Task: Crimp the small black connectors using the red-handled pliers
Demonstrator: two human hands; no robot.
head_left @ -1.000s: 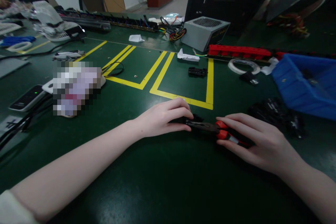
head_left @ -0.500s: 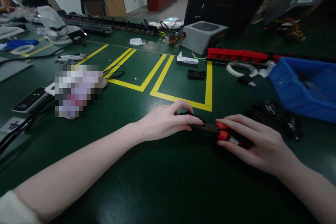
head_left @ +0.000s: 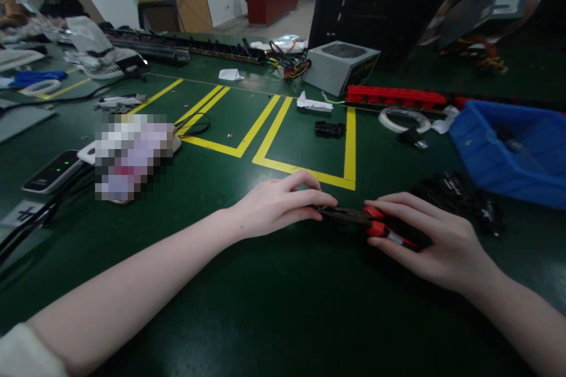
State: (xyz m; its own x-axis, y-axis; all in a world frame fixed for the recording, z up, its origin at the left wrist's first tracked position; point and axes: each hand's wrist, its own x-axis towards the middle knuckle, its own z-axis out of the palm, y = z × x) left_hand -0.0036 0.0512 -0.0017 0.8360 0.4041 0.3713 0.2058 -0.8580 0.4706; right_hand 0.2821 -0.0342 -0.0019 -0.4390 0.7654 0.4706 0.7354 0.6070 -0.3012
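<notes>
Red-handled pliers (head_left: 375,228) lie across the middle of the view, their dark jaws pointing left. My right hand (head_left: 435,244) is closed round the red handles. At the jaw end, the fingers of my left hand (head_left: 287,203) are pressed together near the tip; what they pinch there is dark and too small to name. Beyond the hands, a small black part (head_left: 329,129) lies inside a yellow taped outline (head_left: 305,171) on the green table (head_left: 247,306).
A blue bin (head_left: 508,159) and black packets (head_left: 460,197) are at the right. A grey power supply (head_left: 340,65), a red strip (head_left: 395,96) and a tape roll (head_left: 404,120) lie farther back. At the left are a phone-like object (head_left: 137,156) and cables. Another person's hand holds a metal box (head_left: 490,9).
The left fingertips have shifted slightly left along the jaws, and less dark material shows above them. The view has tilted slightly; the right hand keeps its hold on the handles.
</notes>
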